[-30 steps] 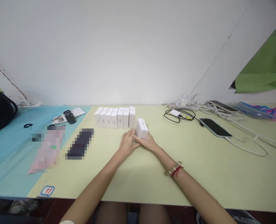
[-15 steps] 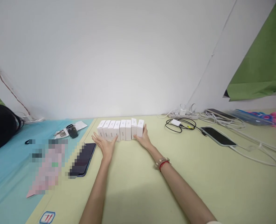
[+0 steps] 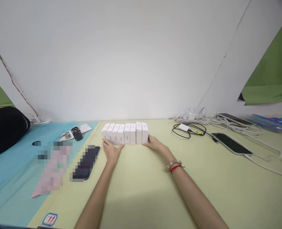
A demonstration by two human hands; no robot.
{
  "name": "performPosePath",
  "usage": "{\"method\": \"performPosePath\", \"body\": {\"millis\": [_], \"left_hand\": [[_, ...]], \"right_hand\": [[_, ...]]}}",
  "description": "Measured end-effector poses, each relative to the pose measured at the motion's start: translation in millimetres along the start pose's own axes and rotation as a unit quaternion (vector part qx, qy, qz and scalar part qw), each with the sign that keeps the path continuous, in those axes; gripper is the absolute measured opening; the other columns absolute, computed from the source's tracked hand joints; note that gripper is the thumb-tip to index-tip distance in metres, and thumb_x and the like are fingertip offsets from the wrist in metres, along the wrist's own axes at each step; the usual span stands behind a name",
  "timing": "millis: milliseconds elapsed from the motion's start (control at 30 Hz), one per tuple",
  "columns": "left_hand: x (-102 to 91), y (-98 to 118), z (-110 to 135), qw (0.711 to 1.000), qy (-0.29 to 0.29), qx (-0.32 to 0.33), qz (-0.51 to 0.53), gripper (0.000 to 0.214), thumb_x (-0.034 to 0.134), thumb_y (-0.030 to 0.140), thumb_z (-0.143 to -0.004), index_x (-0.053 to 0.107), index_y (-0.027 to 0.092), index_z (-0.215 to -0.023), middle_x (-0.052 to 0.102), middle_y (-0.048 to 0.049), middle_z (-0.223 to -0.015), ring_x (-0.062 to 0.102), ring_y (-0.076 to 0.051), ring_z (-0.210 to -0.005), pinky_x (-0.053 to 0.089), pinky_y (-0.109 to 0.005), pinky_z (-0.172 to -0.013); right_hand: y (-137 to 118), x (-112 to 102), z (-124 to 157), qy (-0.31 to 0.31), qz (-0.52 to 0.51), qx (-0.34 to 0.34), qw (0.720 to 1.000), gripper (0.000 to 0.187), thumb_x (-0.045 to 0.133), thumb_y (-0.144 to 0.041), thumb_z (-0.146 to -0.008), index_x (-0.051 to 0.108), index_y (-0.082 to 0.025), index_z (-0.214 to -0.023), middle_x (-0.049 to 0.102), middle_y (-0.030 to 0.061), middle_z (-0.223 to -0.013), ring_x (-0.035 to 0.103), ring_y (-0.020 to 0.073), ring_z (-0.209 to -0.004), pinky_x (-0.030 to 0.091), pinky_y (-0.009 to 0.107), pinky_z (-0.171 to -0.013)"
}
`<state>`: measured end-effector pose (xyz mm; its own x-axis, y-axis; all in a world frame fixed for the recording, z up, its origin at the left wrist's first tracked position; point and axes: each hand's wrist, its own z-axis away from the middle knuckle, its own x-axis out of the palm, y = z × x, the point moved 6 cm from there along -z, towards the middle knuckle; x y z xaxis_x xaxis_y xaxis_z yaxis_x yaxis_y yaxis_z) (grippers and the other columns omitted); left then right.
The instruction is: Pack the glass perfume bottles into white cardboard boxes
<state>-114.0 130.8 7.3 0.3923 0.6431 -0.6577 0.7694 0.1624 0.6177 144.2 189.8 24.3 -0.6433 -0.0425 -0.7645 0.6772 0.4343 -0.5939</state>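
Several small white boxes (image 3: 125, 133) stand upright in a tight row on the pale green table (image 3: 143, 184), near the wall. My left hand (image 3: 111, 150) lies open with fingers spread against the row's left front end. My right hand (image 3: 156, 144) rests open at the right end, its fingertips touching the last box (image 3: 144, 132). A beaded bracelet with a red cord (image 3: 174, 165) sits on my right wrist. Neither hand holds anything.
A dark phone (image 3: 85, 162) lies left of my left hand beside a blue mat (image 3: 14, 171) with a small dark jar (image 3: 77, 133). A black bag (image 3: 5, 128) sits far left. To the right lie a phone (image 3: 231, 143), a charger (image 3: 184, 127) and tangled cables (image 3: 262, 152).
A second ago both hands held one white box in front of the row. It now stands as the last box at the right end, and both hands bracket the row.
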Motion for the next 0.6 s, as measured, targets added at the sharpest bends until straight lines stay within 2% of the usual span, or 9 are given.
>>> {"method": "performPosePath", "body": {"millis": [100,200,400,500,600], "left_hand": [[7.6,5.0,-4.8,0.999,0.0,0.005,-0.031,0.125,0.068,0.059,-0.054,-0.003,-0.006,-0.134,0.03,-0.0323,-0.126,0.032,-0.041,-0.121,0.029,-0.049,-0.098],[17.2,6.2,-12.5,0.999,-0.002,-0.006,-0.041,0.126,0.068,0.059,-0.054,-0.004,-0.006,-0.134,0.03,-0.0319,-0.126,0.032,-0.04,-0.121,0.03,-0.049,-0.097],[33.2,12.3,-31.5,0.999,0.006,-0.02,-0.049,0.125,0.071,0.056,-0.053,-0.003,-0.004,-0.134,0.033,-0.0309,-0.124,0.035,-0.039,-0.119,0.03,-0.048,-0.097],[39.0,16.1,-41.0,0.998,0.016,-0.036,-0.047,0.125,0.072,0.054,-0.053,-0.003,-0.003,-0.134,0.035,-0.0311,-0.122,0.037,-0.039,-0.117,0.032,-0.048,-0.095],[44.3,18.5,-49.0,0.998,0.021,-0.041,-0.038,0.127,0.073,0.055,-0.051,-0.003,-0.002,-0.134,0.035,-0.031,-0.122,0.037,-0.039,-0.118,0.032,-0.048,-0.095]], "right_hand": [[4.3,-5.2,-7.1,-0.02,0.043,0.024,0.999,0.044,0.065,-0.027,-0.07,0.054,-0.018,-0.112,0.065,0.01,-0.103,0.062,0.0239,-0.09,0.047,0.033,-0.078],[8.1,-2.7,-15.6,-0.012,0.089,0.056,0.994,0.038,0.065,-0.025,-0.071,0.056,-0.018,-0.107,0.066,0.0108,-0.097,0.062,0.026,-0.088,0.045,0.034,-0.076],[18.9,10.7,-33.6,0.049,0.148,0.109,0.982,0.028,0.051,-0.031,-0.083,0.056,-0.014,-0.105,0.058,0.0197,-0.106,0.051,0.0317,-0.105,0.038,0.043,-0.087],[28.0,11.2,-41.5,0.053,0.139,0.1,0.984,0.026,0.049,-0.032,-0.084,0.058,-0.015,-0.101,0.055,0.0183,-0.111,0.047,0.0316,-0.109,0.037,0.045,-0.089],[34.0,2.8,-45.3,0.034,0.099,0.061,0.993,0.034,0.061,-0.037,-0.075,0.059,-0.017,-0.103,0.056,0.0138,-0.11,0.051,0.0282,-0.105,0.039,0.041,-0.089]]}}
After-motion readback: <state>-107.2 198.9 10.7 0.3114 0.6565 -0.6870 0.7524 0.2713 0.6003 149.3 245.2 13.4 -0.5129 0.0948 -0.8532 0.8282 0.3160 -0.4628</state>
